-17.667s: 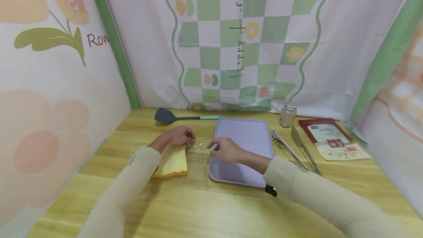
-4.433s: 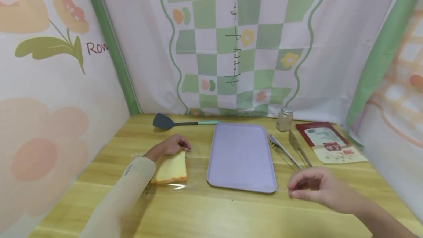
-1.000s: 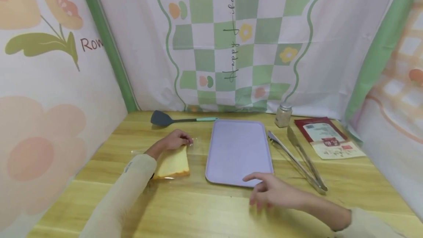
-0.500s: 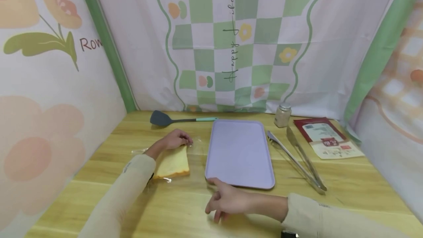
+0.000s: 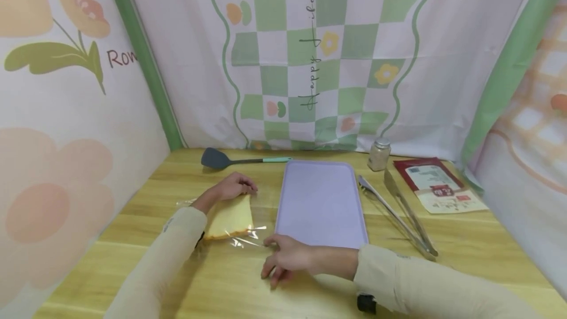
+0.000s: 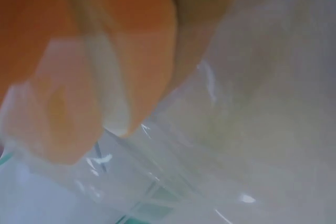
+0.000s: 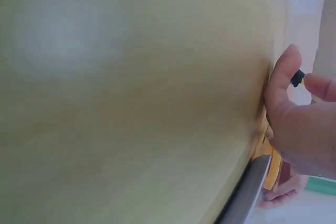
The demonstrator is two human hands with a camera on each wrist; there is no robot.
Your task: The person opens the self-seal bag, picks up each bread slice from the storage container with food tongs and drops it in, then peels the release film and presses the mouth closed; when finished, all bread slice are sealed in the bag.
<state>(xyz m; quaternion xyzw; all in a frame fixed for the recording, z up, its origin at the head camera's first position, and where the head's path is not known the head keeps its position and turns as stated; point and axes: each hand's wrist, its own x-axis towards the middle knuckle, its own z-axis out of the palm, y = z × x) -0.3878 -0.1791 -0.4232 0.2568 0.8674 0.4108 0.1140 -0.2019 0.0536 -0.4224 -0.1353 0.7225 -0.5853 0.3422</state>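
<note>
A bread slice with a browned crust lies in a clear plastic bag left of the tray. My left hand is over the slice's far edge, fingertips curled in a pinch on the bag's film. Through the film, the left wrist view shows orange crust close up. My right hand is low over the table at the tray's near left corner, fingers loosely spread, the foremost fingertip right by the bag's near corner. In the right wrist view, the right hand shows a gap between its finger and thumb.
A lilac tray lies mid-table. Behind the bread is a spatula with a mint handle. To the right lie metal tongs and a red-and-cream food pouch. A small lidded glass jar stands at the back.
My right hand has come leftward from the tray's near right corner to its near left one. The bag's near corner now glints close to that hand. The left hand has stayed at the bread.
</note>
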